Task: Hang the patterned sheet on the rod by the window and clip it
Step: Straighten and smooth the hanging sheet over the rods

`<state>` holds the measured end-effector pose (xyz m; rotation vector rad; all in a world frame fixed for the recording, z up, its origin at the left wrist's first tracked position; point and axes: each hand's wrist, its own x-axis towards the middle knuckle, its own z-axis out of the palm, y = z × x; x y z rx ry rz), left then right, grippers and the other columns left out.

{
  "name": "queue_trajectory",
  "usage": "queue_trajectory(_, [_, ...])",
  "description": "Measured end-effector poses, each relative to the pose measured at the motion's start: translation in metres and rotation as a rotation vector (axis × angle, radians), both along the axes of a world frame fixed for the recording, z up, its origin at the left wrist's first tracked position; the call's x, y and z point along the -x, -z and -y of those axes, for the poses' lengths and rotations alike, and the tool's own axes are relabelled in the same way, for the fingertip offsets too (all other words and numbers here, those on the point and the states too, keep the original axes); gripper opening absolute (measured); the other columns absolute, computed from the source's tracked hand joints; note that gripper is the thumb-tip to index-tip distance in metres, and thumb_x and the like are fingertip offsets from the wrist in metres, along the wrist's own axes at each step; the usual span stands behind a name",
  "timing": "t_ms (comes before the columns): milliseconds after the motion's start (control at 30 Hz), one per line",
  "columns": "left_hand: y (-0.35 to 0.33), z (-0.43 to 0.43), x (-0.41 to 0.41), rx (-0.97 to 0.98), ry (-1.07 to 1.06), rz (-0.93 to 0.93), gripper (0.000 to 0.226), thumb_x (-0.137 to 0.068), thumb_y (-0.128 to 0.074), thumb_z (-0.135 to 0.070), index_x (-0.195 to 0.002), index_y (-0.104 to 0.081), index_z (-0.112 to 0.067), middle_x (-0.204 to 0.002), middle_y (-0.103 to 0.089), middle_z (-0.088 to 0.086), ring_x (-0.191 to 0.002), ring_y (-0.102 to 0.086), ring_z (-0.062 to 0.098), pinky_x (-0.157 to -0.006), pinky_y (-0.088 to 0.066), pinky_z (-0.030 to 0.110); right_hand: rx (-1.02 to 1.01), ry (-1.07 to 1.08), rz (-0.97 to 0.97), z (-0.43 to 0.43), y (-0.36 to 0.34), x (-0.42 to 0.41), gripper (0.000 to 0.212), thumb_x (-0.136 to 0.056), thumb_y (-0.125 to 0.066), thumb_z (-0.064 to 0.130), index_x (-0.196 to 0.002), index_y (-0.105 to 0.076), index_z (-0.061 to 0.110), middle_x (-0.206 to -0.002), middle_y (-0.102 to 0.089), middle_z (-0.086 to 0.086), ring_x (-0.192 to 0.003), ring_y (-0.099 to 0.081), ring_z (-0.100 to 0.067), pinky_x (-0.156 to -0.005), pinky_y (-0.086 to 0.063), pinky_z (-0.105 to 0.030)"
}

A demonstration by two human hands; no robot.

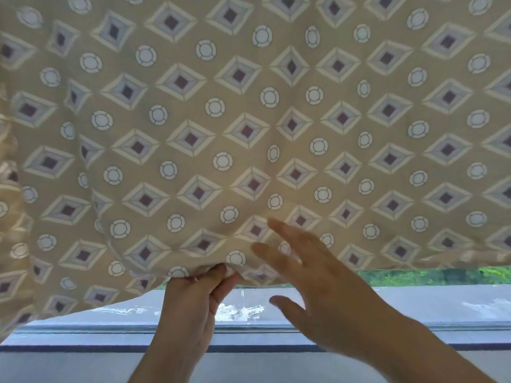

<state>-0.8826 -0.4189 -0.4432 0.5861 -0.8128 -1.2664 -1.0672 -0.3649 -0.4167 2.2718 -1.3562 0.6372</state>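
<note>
A beige patterned sheet [249, 120] with diamonds and circles hangs in front of me and fills most of the view. Its lower edge runs just above the window ledge. My left hand [190, 299] pinches that lower edge near the middle, fingers curled round the cloth. My right hand [312, 275] is spread flat with straight fingers against the sheet's lower part, a little blurred. The rod and any clips are out of view.
Below the sheet a grey window ledge [414, 308] with peeling white patches runs across. A window frame rail [83, 348] lies nearer to me. Green foliage [442, 276] shows outside at the right.
</note>
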Motion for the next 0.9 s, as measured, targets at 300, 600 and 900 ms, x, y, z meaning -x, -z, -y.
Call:
queue_trajectory(300, [-0.006,-0.011,0.000,0.048,0.176,-0.157,0.056,-0.085,-0.030,0.026,-0.108,-0.065,-0.011,-0.104,-0.074,0.009,-0.095,-0.072,0.025,-0.073,-0.060,0.033,0.201,-0.288,-0.194,0.052,-0.056,-0.006,0.014,-0.081,-0.075,0.024,-0.094,-0.077,0.021,-0.085,-0.072,0.005,-0.072,-0.067,-0.021,-0.057,-0.056,-0.032])
queue_trajectory(600, [-0.002,0.018,0.008,-0.103,-0.030,0.063,0.017,-0.087,-0.067,-0.023,-0.090,-0.064,-0.006,-0.081,-0.065,0.008,-0.077,-0.059,0.021,-0.067,-0.056,0.034,-0.042,-0.175,0.051,0.051,-0.136,-0.033,0.041,-0.091,-0.047,0.040,-0.078,-0.071,0.010,-0.070,-0.066,-0.007,-0.069,-0.064,-0.022,-0.062,-0.053,-0.042])
queue_trajectory(900, [0.025,0.021,0.016,0.013,-0.305,0.459,0.038,-0.099,-0.048,-0.030,-0.066,-0.058,-0.014,-0.041,-0.044,-0.010,-0.045,-0.042,0.013,-0.041,-0.038,0.025,0.264,-0.277,0.015,0.069,-0.129,-0.053,0.050,-0.093,-0.045,0.051,-0.056,-0.049,0.019,-0.051,-0.046,0.005,-0.054,-0.047,-0.018,-0.052,-0.044,-0.039])
